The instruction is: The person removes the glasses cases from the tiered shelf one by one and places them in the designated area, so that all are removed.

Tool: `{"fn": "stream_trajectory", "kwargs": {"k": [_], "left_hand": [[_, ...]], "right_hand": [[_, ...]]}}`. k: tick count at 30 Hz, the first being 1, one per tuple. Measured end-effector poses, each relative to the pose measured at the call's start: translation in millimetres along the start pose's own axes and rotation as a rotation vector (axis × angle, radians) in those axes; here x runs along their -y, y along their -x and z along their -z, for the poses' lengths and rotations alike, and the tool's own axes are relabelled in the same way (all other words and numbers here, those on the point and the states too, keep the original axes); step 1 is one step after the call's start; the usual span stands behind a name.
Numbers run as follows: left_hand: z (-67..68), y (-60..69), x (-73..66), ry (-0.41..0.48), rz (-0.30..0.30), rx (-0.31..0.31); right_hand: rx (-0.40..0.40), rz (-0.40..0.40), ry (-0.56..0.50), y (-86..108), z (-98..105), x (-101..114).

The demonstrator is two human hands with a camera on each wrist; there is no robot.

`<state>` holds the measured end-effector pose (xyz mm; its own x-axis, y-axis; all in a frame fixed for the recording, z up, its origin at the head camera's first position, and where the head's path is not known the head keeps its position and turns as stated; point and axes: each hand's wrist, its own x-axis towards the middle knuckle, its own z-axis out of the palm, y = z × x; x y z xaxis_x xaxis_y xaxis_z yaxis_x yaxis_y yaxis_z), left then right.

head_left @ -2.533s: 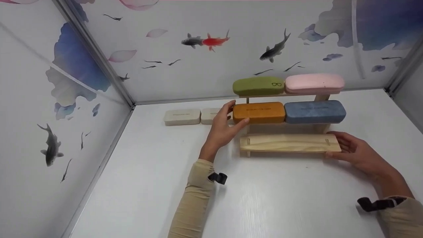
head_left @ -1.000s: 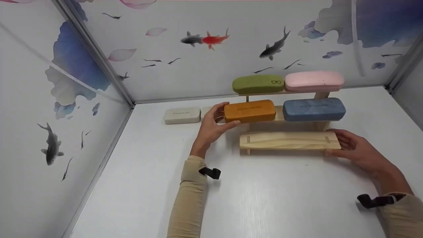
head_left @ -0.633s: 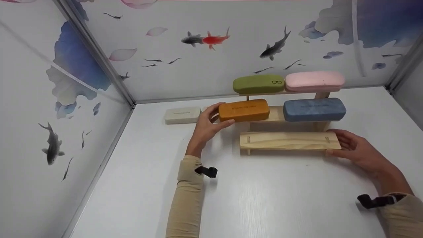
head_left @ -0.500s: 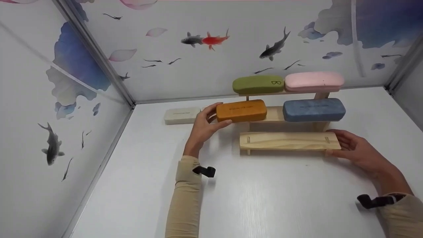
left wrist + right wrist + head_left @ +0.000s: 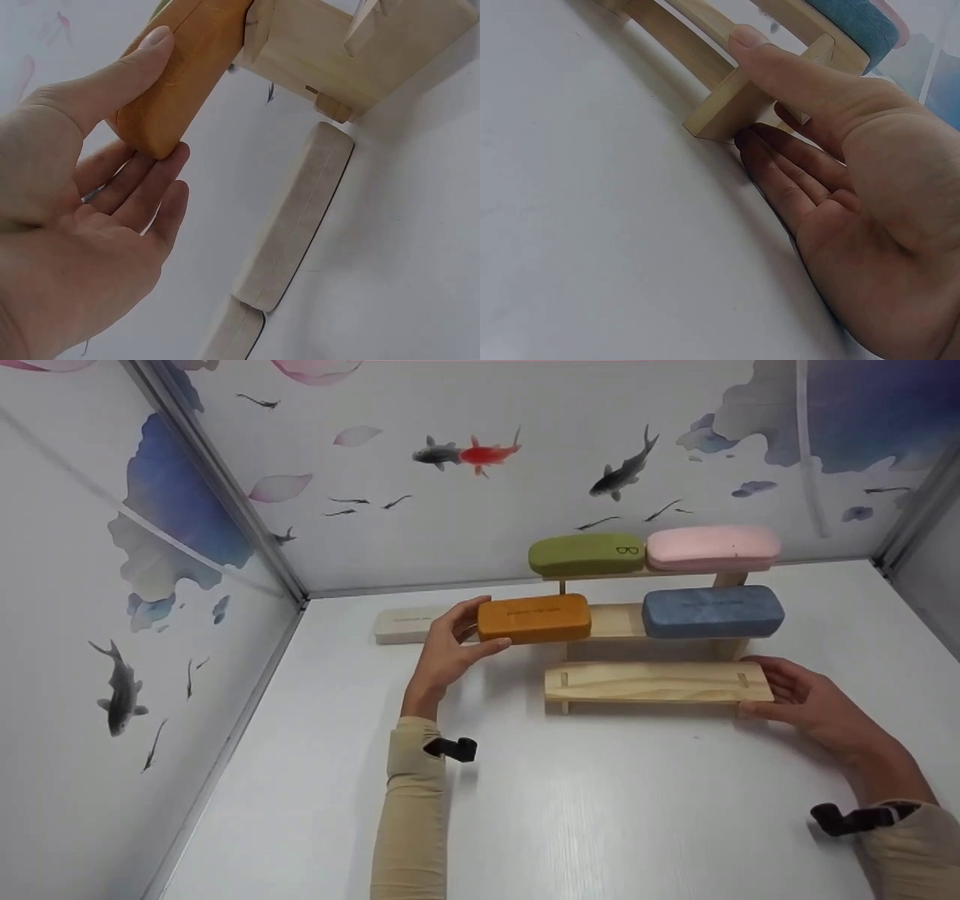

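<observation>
My left hand (image 5: 448,651) pinches the left end of an orange glasses case (image 5: 534,617), thumb in front and fingers behind. The case's right part overlaps the left end of the middle shelf of a wooden stepped rack (image 5: 656,682); in the left wrist view it is off the table. My right hand (image 5: 814,705) grips the right end of the lowest shelf, the thumb on its front edge, as the right wrist view also shows. A blue glasses case (image 5: 712,610) lies on the right of the middle shelf. Green (image 5: 586,553) and pink (image 5: 712,547) glasses cases fill the top shelf.
Two off-white cases lie end to end on the white table (image 5: 570,802), left of the rack; the nearer off-white case (image 5: 296,217) is mostly hidden by my left hand in the head view. Printed wall panels (image 5: 360,540) stand behind and to the left.
My left hand has drawn the orange case leftward along the middle shelf, away from the blue case, widening the gap between them. The right hand and rack have stayed put.
</observation>
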<state>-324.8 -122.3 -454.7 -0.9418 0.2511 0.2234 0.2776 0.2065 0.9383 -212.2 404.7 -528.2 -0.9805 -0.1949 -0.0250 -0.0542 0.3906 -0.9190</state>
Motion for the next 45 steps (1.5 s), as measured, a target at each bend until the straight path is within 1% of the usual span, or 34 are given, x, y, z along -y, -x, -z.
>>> {"fn": "stream_trajectory", "kwargs": {"k": [3,7,14,22,30,37,41,45], "left_hand": [[1.7,1.6,0.4,-0.005,0.013,-0.01],[8.2,4.9,2.6,-0.013,0.008,-0.015],[21.1,11.2,6.0,-0.027,0.0,-0.053],[30.2,16.4,8.6,-0.034,-0.006,-0.065],[43.1,20.4,17.8,-0.026,0.026,-0.089],[57.6,27.9,28.0,-0.047,0.055,-0.125],[60.1,29.3,33.5,-0.047,0.067,-0.128],[58.2,29.6,38.3,-0.04,0.084,-0.125]], "right_hand": [[0.0,0.002,0.0,0.4,0.3,-0.2],[0.001,0.009,0.004,0.5,0.0,-0.2],[0.012,0.016,-0.001,0.7,0.8,0.0],[0.006,0.029,-0.028,-0.1,1.5,-2.9],[0.007,0.012,-0.027,-0.1,0.1,-2.2],[0.012,0.007,-0.028,-0.8,-0.8,-1.6],[0.01,0.007,-0.019,-0.5,0.2,-2.4],[0.007,0.003,-0.013,-0.1,0.9,-1.4]]}}
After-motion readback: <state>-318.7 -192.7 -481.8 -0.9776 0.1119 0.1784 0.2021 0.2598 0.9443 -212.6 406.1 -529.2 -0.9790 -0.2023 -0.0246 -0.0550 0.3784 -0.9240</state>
